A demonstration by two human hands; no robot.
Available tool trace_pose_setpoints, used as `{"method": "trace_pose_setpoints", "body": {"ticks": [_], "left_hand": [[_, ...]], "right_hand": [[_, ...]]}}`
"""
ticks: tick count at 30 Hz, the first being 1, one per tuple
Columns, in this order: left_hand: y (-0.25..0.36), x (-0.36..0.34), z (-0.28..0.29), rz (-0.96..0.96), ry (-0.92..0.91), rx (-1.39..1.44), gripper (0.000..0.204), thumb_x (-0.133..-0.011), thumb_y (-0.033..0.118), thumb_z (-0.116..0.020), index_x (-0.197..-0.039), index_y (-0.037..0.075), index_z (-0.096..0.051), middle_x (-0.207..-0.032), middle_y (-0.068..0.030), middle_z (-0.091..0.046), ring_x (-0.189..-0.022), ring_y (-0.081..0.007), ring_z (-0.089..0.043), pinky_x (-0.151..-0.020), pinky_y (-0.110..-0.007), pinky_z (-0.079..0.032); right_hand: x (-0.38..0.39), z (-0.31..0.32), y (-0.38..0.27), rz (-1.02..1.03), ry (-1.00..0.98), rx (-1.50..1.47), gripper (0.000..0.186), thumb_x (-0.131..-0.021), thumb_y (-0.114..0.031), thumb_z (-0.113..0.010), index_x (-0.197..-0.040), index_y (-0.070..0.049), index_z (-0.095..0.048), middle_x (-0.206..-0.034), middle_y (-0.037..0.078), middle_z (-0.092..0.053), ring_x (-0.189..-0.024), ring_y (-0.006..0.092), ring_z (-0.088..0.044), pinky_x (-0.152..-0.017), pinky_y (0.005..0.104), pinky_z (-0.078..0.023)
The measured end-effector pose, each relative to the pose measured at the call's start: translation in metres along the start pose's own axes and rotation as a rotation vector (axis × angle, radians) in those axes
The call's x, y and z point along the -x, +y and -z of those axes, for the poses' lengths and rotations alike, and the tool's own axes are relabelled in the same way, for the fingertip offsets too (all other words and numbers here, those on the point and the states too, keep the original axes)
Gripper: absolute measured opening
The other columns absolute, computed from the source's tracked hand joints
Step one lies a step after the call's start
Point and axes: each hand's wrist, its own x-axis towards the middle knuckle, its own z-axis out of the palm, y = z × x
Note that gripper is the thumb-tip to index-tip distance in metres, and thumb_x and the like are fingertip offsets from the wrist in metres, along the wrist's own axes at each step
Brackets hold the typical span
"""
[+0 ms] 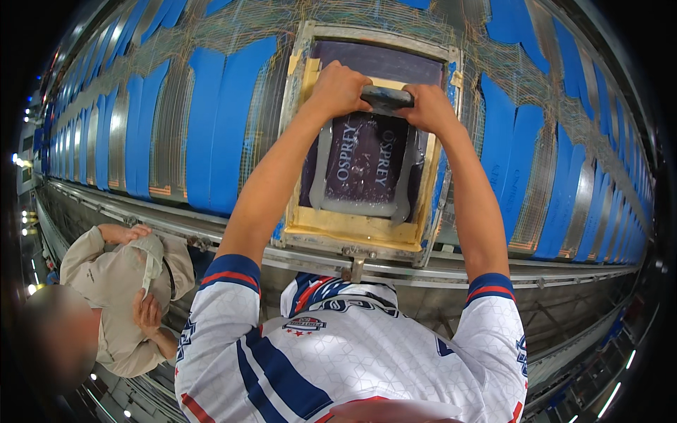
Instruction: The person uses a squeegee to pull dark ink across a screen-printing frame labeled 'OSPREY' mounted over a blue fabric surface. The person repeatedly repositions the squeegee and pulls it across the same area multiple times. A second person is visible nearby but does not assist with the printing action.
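In the head view, my left hand (337, 88) and my right hand (429, 106) grip either end of a dark squeegee (386, 100) at the upper part of a screen-printing frame (374, 33). The screen's dark purple mesh (352, 190) shows pale lettering down both sides. Wet grey ink (349, 208) lies in bands along the mesh's sides and lower edge. Yellow tape (349, 222) borders the mesh inside the metal frame. Both my forearms reach up over the frame from the lower edge, one on each side.
A long table with rows of blue panels (218, 127) and metal strips runs left and right of the frame. A metal rail (550, 273) lines its near edge. At lower left, a co-worker in beige (127, 303) holds something pale and soft in both hands beside that rail.
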Motion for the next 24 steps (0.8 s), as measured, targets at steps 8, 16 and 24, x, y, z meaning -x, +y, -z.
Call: {"method": "trace_pose_setpoints", "body": {"ticks": [8, 16, 24], "left_hand": [[0.086, 0.183, -0.027, -0.038, 0.035, 0.114, 0.028, -0.063, 0.029, -0.086, -0.083, 0.016, -0.071, -0.081, -0.0011, -0.068, -0.08, -0.0208, -0.063, -0.079, -0.04, -0.04], [0.098, 0.208, -0.007, -0.07, 0.15, 0.158, 0.03, -0.064, 0.029, -0.084, -0.088, 0.014, -0.073, -0.084, -0.0015, -0.067, -0.085, -0.0228, -0.062, -0.078, -0.039, -0.041], [0.087, 0.204, -0.016, -0.039, -0.001, 0.1, 0.033, -0.066, 0.036, -0.084, -0.089, 0.013, -0.075, -0.083, -0.0048, -0.071, -0.083, -0.0251, -0.067, -0.082, -0.041, -0.042]], "right_hand": [[0.171, -0.064, -0.067, 0.15, -0.019, 0.0, 0.03, -0.072, -0.019, -0.081, -0.098, -0.01, -0.07, -0.087, 0.012, -0.067, -0.088, 0.0335, -0.063, -0.081, 0.0453, -0.048], [0.14, -0.051, 0.045, -0.407, 0.912, 0.097, 0.032, -0.091, -0.035, -0.065, -0.102, -0.006, -0.07, -0.098, 0.017, -0.069, -0.095, 0.0365, -0.063, -0.082, 0.0487, -0.048], [0.15, -0.077, 0.06, -0.545, 0.795, -0.277, 0.03, -0.092, -0.033, -0.064, -0.087, -0.003, -0.065, -0.08, 0.016, -0.067, -0.069, 0.0353, -0.062, -0.068, 0.0484, -0.047]]}}
